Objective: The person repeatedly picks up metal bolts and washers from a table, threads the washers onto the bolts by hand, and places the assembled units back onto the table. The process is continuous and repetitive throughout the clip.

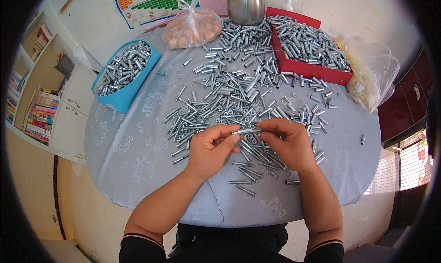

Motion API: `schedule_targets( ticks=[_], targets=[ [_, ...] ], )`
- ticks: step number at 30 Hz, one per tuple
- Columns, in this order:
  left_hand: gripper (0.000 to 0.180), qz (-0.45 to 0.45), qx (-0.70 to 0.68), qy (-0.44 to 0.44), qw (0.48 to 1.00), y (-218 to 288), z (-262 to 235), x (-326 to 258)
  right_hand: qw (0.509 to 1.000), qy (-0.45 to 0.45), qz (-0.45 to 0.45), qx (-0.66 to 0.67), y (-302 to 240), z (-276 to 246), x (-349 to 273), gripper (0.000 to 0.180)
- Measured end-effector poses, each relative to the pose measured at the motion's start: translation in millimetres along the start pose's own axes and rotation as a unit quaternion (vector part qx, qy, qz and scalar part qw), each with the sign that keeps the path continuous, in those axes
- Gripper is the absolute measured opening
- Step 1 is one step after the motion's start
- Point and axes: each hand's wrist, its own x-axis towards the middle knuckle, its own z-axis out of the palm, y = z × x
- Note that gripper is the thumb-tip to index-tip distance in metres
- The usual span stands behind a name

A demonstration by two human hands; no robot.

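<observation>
My left hand (pixel 210 148) and my right hand (pixel 285 141) meet over the middle of a round table (pixel 133 148) covered with a pale patterned cloth. Both pinch one short silver metal sleeve bolt (pixel 244 131), held level between the fingertips, left hand on its left end, right hand on its right end. Under and beyond my hands lies a wide scatter of similar silver bolts, sleeves and washers (pixel 229 93).
A blue tray (pixel 120 96) of metal parts sits at the far left, a red tray (pixel 307 69) of parts at the far right. A tied bag (pixel 192 28), a steel pot (pixel 246 5) and a crumpled clear bag (pixel 374 72) ring the far edge. Bookshelves (pixel 36 102) stand left.
</observation>
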Motion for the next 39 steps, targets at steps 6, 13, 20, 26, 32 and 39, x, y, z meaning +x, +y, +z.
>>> schedule_targets(
  ticks=[6, 13, 20, 26, 32, 39],
  targets=[
    [0.022, -0.009, -0.007, -0.002, 1.000, 1.7, 0.1, 0.0, 0.997, 0.009, -0.057, -0.049, -1.4, -2.5, 0.4, 0.022],
    [0.022, -0.027, -0.031, -0.021, 0.999, 5.2, -1.9, 1.0, 0.994, -0.042, 0.003, 0.101, -0.6, -4.7, 0.9, 0.021],
    [0.021, -0.021, -0.055, -0.039, 0.997, 4.6, -4.0, 1.5, 0.978, -0.072, 0.036, 0.191, -1.2, -6.5, 2.6, 0.020],
    [0.021, -0.022, -0.069, -0.048, 0.996, 3.7, -5.2, 1.4, 0.978, -0.081, 0.029, 0.193, -1.5, -8.0, 1.9, 0.020],
    [0.021, -0.021, -0.072, -0.051, 0.996, 4.0, -5.0, 1.7, 0.977, -0.084, 0.030, 0.193, -1.5, -8.5, 1.3, 0.022],
    [0.021, -0.014, -0.070, -0.050, 0.996, 2.1, -5.9, 1.6, 0.987, -0.067, 0.023, 0.143, 0.6, -6.6, 0.3, 0.023]
  ],
)
